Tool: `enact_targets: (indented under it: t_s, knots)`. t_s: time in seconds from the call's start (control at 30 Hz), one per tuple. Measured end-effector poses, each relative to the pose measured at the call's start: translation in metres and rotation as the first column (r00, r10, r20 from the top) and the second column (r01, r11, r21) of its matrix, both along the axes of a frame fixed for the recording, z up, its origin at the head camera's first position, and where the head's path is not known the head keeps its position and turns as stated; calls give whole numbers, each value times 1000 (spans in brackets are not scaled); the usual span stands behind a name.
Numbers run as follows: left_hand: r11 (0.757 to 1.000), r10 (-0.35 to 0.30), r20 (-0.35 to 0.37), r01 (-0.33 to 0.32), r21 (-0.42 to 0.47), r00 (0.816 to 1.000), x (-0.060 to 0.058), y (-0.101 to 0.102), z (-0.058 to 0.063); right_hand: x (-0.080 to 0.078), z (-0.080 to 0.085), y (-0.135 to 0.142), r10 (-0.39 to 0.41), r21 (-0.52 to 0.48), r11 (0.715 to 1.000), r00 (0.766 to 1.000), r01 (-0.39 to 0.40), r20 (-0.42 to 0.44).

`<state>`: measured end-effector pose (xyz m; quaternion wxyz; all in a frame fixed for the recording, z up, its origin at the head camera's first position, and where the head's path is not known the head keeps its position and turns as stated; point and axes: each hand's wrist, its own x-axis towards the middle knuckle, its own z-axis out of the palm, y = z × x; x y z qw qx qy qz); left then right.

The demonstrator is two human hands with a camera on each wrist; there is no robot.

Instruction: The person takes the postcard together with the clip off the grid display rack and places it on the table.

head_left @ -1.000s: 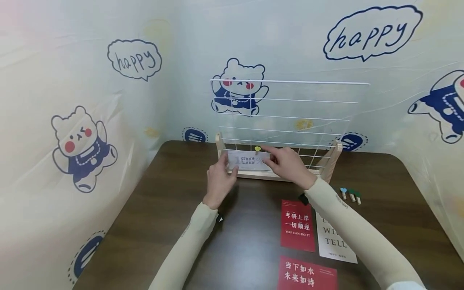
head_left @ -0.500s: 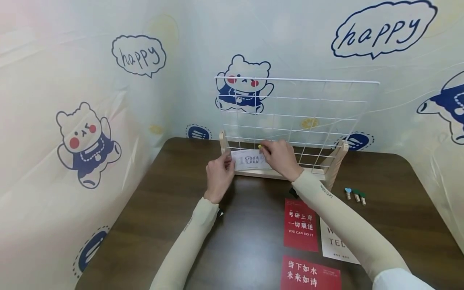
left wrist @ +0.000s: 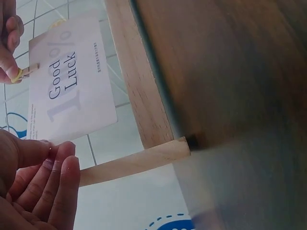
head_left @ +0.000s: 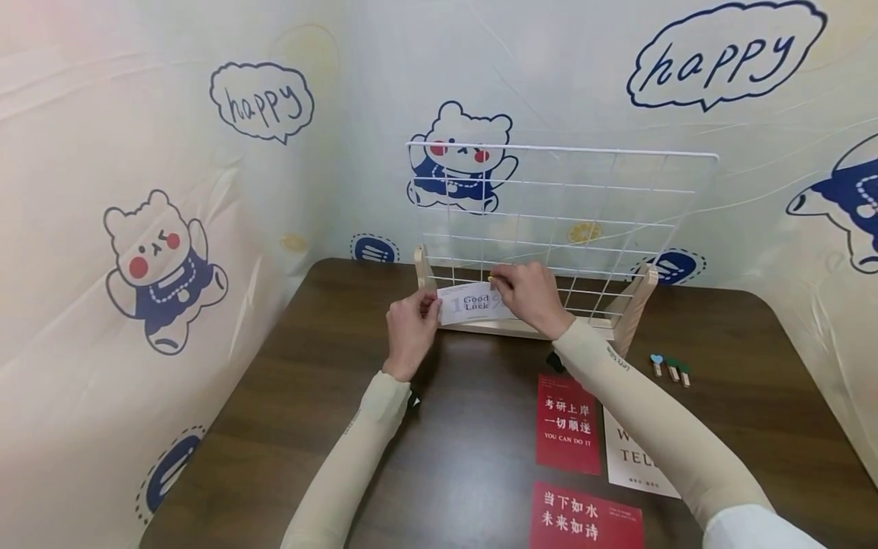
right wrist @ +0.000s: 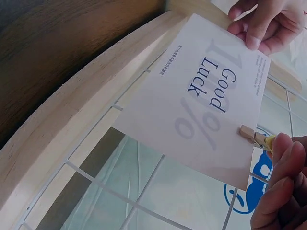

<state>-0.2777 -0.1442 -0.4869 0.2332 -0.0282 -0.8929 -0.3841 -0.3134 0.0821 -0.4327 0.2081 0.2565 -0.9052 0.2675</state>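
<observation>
A white "Good Luck" card (head_left: 466, 311) stands against the lower left of a white wire grid (head_left: 562, 150). My left hand (head_left: 411, 328) pinches the card's left end between thumb and fingers. At the top edge, my right hand (head_left: 535, 297) pinches a small wooden clothespin (right wrist: 248, 134) with a yellow heart on it. The clothespin's wooden tip overlaps the card's face in both wrist views. In the head view, my right fingers cover most of the clothespin and the card's right end.
Wooden feet (head_left: 636, 305) hold the grid upright on the dark table. Red cards (head_left: 568, 427) (head_left: 586, 518) and a white card (head_left: 638, 465), partly under my right sleeve, lie nearer. Several small clothespins (head_left: 672, 371) lie at the right. A printed curtain (head_left: 357, 91) hangs behind.
My right hand has gone from pointing beside the yellow heart clothespin to pinching it. The left hand, earlier spread at the card's end, now pinches that end, and the card tilts slightly.
</observation>
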Motion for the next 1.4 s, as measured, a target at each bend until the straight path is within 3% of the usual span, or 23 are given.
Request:
enact_targets:
  t_s: [0.47,0.67,0.87,1.07,1.2,1.4]
  knots:
    - [999,-39,20,39,-7,999,4,-1,6,2,-1,3,26,-58,998,997,-30,-72]
    - [995,-86,33,88,-49,996,8,2,12,10,11,10,39,-86,995,990,-51,-133]
    - [985,-151,54,155,-78,987,19,10,22,24,24,32,40,-134,989,983,-65,-181]
    - [975,-213,56,216,-59,976,32,24,32,42,28,72,6,-140,990,978,-35,-207]
    - [959,-276,78,280,-43,958,41,37,35,52,27,106,-32,-143,990,978,2,-205]
    - [909,-415,122,417,10,902,59,55,38,73,22,156,-95,-179,981,989,74,-114]
